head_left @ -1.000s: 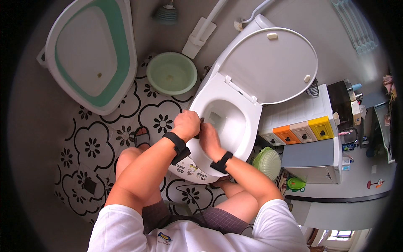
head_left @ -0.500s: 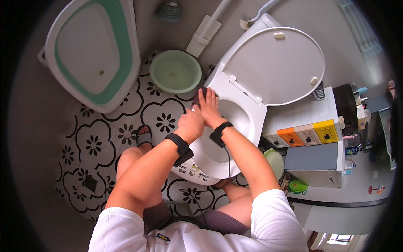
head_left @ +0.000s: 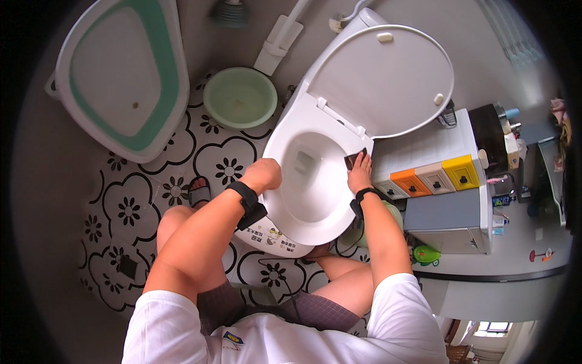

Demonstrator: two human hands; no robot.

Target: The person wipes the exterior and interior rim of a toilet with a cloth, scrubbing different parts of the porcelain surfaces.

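A white toilet [head_left: 303, 118] fills the middle, its rounded lid [head_left: 382, 85] raised and its seat ring [head_left: 309, 235] down around the bowl. At upper left stands a white bathtub [head_left: 165, 67] with a green band. To the right, a white cabinet [head_left: 418, 145] shows a row of cream, orange and yellow drawer fronts. A pale green basin [head_left: 240, 124] sits on the patterned tile floor, between tub and toilet.

The left hand [head_left: 264, 174] is curled at the ring's left edge, fingertips hidden; whether it grips anything I cannot tell. The right hand [head_left: 360, 175] has its fingers stretched out over a dark flat piece [head_left: 352, 160], which rests on the ring's right side near the lid hinge. Each wrist wears a black band.

Dark printed characters [head_left: 259, 237] run along the toilet's front, beside a small cartoon figure [head_left: 274, 233]. The white shirt's chest carries a blue and yellow badge [head_left: 231, 338]. A dark blue bottle [head_left: 501, 201] on the counter has a label too small to read.
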